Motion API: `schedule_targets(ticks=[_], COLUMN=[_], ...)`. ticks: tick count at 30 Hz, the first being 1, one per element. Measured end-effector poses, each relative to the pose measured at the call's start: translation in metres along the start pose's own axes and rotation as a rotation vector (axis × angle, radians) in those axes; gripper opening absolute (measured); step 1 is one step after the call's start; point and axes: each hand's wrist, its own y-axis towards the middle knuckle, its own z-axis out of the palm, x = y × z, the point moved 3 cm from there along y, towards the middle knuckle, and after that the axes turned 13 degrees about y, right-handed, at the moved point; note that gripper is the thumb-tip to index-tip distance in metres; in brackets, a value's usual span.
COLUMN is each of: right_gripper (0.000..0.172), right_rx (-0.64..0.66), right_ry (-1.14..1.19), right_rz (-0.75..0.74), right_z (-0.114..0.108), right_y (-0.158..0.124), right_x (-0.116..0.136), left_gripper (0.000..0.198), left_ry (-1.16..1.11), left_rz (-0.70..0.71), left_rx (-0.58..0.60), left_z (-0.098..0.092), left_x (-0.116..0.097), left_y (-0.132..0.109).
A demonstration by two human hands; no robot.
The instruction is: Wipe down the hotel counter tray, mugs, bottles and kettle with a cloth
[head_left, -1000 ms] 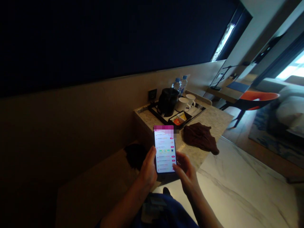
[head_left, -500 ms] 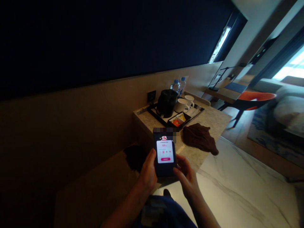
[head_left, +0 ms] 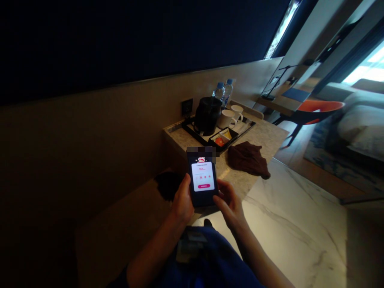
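A dark smartphone (head_left: 203,197) is held upright between both hands in front of my body. Its lit screen has a white panel with small red icons and a pink button; the text is too small to read. My left hand (head_left: 183,200) grips the phone's left edge, thumb along the side. On the lower right edge, my right hand (head_left: 230,204) is closed on it with the thumb near the bottom corner. Just beyond the phone, a crumpled brown cloth (head_left: 249,159) lies on the stone counter (head_left: 271,134).
A black tray (head_left: 195,138) on the counter carries a black kettle (head_left: 207,116), two white mugs (head_left: 227,119), a box of sachets (head_left: 223,138) and two water bottles (head_left: 227,94). An orange chair (head_left: 319,107) stands by a desk at right. A dark bundle (head_left: 168,186) lies lower left.
The whole scene sits higher and slightly left in the picture, as the head view has tilted down. Both hands keep their hold on the smartphone.
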Motion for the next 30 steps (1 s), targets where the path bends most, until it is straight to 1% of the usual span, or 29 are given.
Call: schedule_targets(ticks=[3,7,9,13,16,19,23,28,30], right_gripper=[0.034,0.044,0.046,0.044,0.042,0.039,0.035,0.033,0.032], right_rx=[-0.034,-0.054,-0.057,-0.071,-0.099,-0.11,-0.121,-0.152,-0.158], right_ry=[-0.02,-0.027,-0.056,-0.106,-0.104,-0.095,-0.099,-0.107,-0.102], right_rz=[-0.007,-0.035,-0.062,-0.146,-0.202,-0.216,-0.202,-0.199,-0.2], right_z=[0.001,-0.004,-0.008,-0.013,-0.013,-0.011,-0.009,-0.007,-0.006], right_y=[0.004,0.015,0.023,0.04,0.053,0.062,0.066,0.066,0.066], right_x=[0.004,0.011,0.016,0.027,0.034,0.041,0.045,0.046,0.046], left_gripper=[0.038,0.039,0.038,0.032,0.029,0.028,0.026,0.025,0.025], left_ry=[0.008,0.016,0.02,0.037,0.05,0.034,0.051,0.059,0.066], left_rz=[-0.008,-0.031,-0.042,-0.048,-0.048,-0.049,-0.058,-0.005,-0.004], left_rx=[-0.02,-0.002,-0.02,-0.067,-0.036,-0.002,-0.002,0.008,0.002], left_z=[0.002,0.004,0.005,0.008,0.01,0.011,0.009,0.007,0.007], left_x=[-0.001,0.002,0.005,0.008,0.011,0.015,0.019,0.021,0.022], left_y=[-0.001,-0.002,-0.003,-0.006,-0.009,-0.011,-0.011,-0.008,-0.008])
